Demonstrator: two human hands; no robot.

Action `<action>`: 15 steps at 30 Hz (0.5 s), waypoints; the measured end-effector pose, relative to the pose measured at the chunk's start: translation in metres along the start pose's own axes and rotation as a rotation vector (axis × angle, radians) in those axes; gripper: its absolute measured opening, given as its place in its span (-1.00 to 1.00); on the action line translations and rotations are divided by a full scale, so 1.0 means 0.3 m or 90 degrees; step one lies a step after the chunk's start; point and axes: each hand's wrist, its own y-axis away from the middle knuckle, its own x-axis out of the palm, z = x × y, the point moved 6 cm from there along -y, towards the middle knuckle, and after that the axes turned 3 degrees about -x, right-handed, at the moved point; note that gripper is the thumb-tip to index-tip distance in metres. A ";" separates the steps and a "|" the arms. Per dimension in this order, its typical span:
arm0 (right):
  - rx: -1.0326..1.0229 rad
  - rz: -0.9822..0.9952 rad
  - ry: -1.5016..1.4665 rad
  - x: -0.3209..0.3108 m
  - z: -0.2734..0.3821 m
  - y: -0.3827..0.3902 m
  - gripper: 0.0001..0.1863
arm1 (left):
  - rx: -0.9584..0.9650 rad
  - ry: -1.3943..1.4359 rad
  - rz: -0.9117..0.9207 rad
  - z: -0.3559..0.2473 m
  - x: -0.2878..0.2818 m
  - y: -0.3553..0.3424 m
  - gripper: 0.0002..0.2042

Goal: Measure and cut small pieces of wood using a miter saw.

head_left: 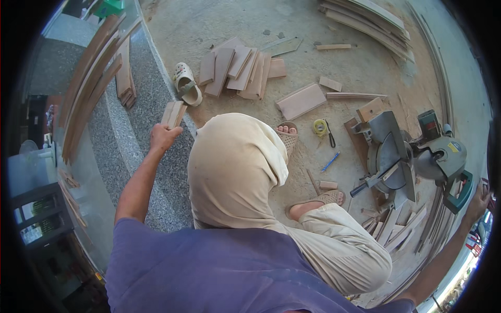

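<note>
My left hand (164, 136) reaches out to the left over a grey granite step (125, 151) and grips a few short wooden pieces (173, 113) held together on edge. My right hand (478, 201) stretches far right, past a mitre saw (402, 161), to long wooden strips (441, 221) at the picture's rim; its fingers are too small and distorted to read. A cream cloth hood (235, 167) and a purple shirt (219, 271) fill the lower middle and hide the ground between my arms.
A pile of short boards (237, 68) and a loose cream clog (187, 83) lie on the concrete floor. A yellow tape measure (319, 127) and blue pen (330, 161) lie near my sandalled feet (318, 201). Long strips (88, 78) rest on the step, and several offcuts (396, 229) lie under the saw.
</note>
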 end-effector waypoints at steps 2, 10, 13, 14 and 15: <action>-0.022 0.013 -0.125 0.029 0.303 0.059 -0.49 | 0.001 -0.149 -0.076 0.113 0.055 0.045 -0.43; -0.220 0.402 -0.253 0.299 1.336 0.526 -0.57 | 0.030 -0.126 -0.214 0.186 0.152 0.037 -0.38; -0.194 0.616 -0.327 0.492 1.444 0.742 -0.56 | 0.015 -0.082 -0.172 0.162 0.127 0.016 -0.45; -0.170 0.687 -0.370 0.559 1.463 0.824 -0.55 | 0.013 -0.070 -0.157 0.155 0.118 0.010 -0.47; -0.172 0.744 -0.347 0.620 1.476 0.905 -0.55 | 0.014 -0.049 -0.150 0.149 0.107 0.009 -0.49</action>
